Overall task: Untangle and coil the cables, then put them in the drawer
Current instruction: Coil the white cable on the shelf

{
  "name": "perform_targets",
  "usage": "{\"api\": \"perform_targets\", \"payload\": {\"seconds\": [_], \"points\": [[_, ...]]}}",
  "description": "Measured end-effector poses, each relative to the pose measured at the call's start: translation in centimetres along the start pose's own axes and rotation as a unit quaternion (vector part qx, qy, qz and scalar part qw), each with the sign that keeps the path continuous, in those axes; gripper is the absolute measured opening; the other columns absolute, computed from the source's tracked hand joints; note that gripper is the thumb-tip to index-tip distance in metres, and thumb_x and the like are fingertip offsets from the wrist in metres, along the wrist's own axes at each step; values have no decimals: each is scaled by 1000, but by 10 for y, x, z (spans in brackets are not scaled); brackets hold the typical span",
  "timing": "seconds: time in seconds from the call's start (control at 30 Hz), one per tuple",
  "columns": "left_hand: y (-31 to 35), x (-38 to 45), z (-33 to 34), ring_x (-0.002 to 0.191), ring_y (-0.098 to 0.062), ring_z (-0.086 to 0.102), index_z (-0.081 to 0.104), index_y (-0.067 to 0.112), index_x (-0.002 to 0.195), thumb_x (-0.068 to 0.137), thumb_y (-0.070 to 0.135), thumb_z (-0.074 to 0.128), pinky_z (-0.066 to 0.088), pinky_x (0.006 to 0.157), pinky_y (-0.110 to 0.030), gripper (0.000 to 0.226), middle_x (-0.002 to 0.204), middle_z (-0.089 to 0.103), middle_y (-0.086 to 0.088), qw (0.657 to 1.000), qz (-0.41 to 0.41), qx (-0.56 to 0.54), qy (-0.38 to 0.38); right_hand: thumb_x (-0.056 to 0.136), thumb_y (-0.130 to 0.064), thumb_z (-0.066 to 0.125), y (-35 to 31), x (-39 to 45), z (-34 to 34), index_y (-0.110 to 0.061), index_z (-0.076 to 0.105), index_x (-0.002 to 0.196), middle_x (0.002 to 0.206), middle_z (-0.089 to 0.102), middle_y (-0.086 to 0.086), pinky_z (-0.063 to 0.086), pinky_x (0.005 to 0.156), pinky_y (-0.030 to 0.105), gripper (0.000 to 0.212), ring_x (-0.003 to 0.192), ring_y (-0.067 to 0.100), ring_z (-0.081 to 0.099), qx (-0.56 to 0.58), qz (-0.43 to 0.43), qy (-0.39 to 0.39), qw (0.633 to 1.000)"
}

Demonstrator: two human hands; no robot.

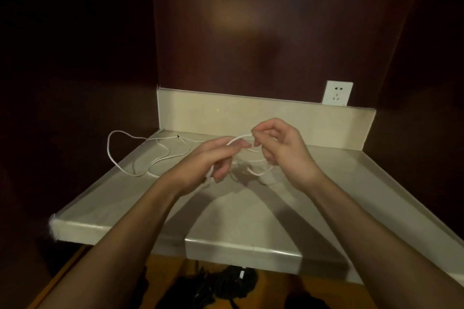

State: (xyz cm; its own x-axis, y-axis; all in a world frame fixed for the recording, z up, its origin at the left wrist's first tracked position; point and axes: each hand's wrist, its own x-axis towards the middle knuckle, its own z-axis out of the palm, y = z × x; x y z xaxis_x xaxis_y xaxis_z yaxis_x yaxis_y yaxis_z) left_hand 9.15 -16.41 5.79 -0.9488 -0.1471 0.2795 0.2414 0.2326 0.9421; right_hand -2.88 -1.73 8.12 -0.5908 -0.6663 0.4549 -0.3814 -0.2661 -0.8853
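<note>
Both hands raised over a pale bench (251,211), working a white cable (130,155). Left hand (211,158) grips a strand, fingers curled; right hand (278,145) pinches a loop at its fingertips. The cable's slack lies in loose bends on the bench's left side, overhanging the edge. A white socket (337,93) sits on the dark wall behind. Dark cables (221,286) lie below the bench.

left hand (213,158), right hand (281,148), fingers curled, pinching

Dim, warm — perhaps slightly blurred
</note>
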Motion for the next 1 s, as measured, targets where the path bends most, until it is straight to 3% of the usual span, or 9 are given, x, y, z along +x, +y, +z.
{"api": "perform_targets", "payload": {"seconds": [0.2,0.3,0.37,0.5,0.63,0.73,0.83,0.93,1.0], "points": [[33,4,33,36,-9,33,56,22,137,94,32,56,23,41,-26,44,56,57,-7,994,-2,-31,-110,89,-4,66,-70,-21,-34,-5,64,89,59,60,-3,24,41,16,3,41,4,33,-66,-19,-89,994],[50,3,55,38,-11,45,57,21,136,102,36,50,40,46,-21,39,65,68,-10,982,-14,37,-185,88,-4,66,-98,-32,-50,-3,63,90,64,64,4,20,39,18,4,40,6,28,-79,3,-144,986],[62,3,73,52,-15,57,60,20,132,103,45,39,47,62,-27,44,78,73,-10,984,7,64,-167,88,-4,66,-110,-37,-59,-3,62,92,66,64,7,19,38,18,7,40,7,29,-75,-8,-122,990],[66,10,94,107,-10,62,65,25,127,96,54,43,44,104,-36,47,114,70,6,996,78,38,-13,85,-12,68,-107,-50,-80,-6,61,99,68,59,8,27,45,21,17,46,10,38,-60,-10,-81,995],[66,11,106,139,-18,47,61,14,129,96,45,45,23,123,-43,48,143,57,-7,974,48,-215,-46,86,-12,61,-78,-67,-85,-13,68,92,75,59,12,36,56,23,10,58,12,46,65,26,-76,995],[70,10,115,138,-21,48,58,9,131,102,46,29,25,123,-41,55,143,56,-15,968,57,-243,3,86,-17,61,-61,-76,-75,-11,62,96,64,55,4,40,58,24,11,56,13,49,95,23,-26,995],[80,10,118,127,-26,58,56,13,133,106,49,16,41,108,-39,60,132,64,-18,945,73,-318,33,89,-22,60,-50,-82,-59,-7,57,100,58,51,-1,48,69,28,19,61,16,56,102,1,1,995],[92,8,121,107,-30,69,59,16,127,106,52,18,40,109,-50,59,102,71,-13,920,97,-378,50,89,-27,59,-41,-90,-46,-3,57,99,60,48,2,51,76,34,26,60,17,54,116,-16,36,992],[99,6,123,83,-24,71,63,18,119,105,54,19,38,110,-56,58,81,61,-7,907,91,-401,87,97,-22,56,-37,-94,-38,0,57,104,64,48,5,52,75,37,23,61,15,51,93,-27,53,994]]}}
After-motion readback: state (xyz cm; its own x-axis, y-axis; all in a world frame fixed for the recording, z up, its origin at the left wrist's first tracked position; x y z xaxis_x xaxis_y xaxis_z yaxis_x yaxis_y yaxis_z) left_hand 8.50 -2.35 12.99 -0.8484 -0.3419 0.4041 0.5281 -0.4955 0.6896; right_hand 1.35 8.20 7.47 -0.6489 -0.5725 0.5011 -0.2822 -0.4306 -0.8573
